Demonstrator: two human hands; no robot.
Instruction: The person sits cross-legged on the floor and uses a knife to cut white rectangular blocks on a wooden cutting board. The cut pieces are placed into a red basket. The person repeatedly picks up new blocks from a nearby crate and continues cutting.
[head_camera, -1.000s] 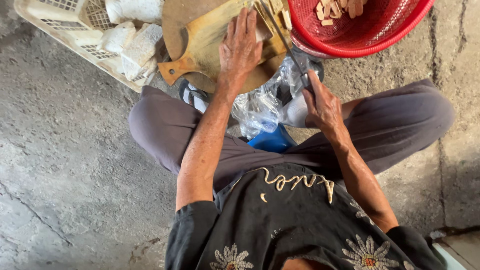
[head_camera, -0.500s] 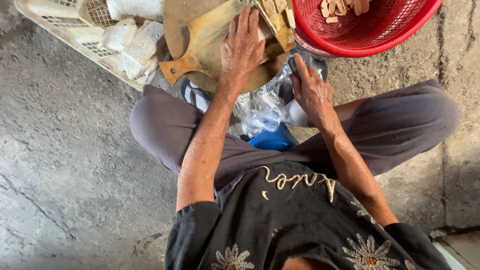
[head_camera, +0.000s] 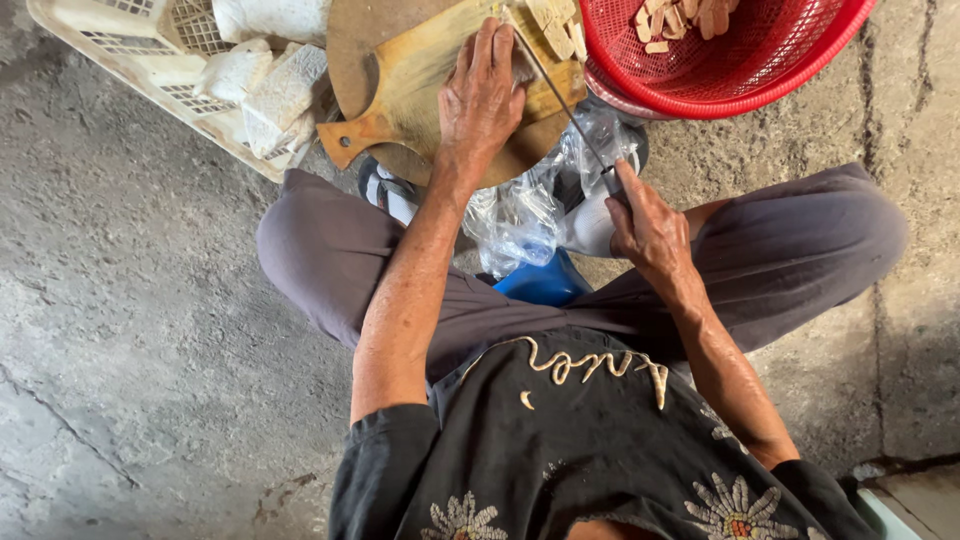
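My left hand (head_camera: 482, 95) lies flat, fingers together, on a wooden cutting board (head_camera: 420, 75) with a short handle at its left. My right hand (head_camera: 648, 222) grips the handle of a long thin knife (head_camera: 555, 85); its blade slants up across the board to pale cut pieces (head_camera: 556, 28) at the board's far edge. A round wooden block (head_camera: 350, 40) sits under the board. I sit on the floor with my knees spread.
A red mesh basket (head_camera: 740, 60) with cut pieces stands at the upper right. A cream plastic crate (head_camera: 150, 75) with white wrapped blocks (head_camera: 270, 85) is at upper left. Clear plastic bags (head_camera: 520, 215) and a blue object (head_camera: 545, 282) lie between my legs. The concrete floor is cracked.
My right hand has drawn back toward my lap with the knife handle, so the blade now reaches across the board. My left hand stays flat on the board.
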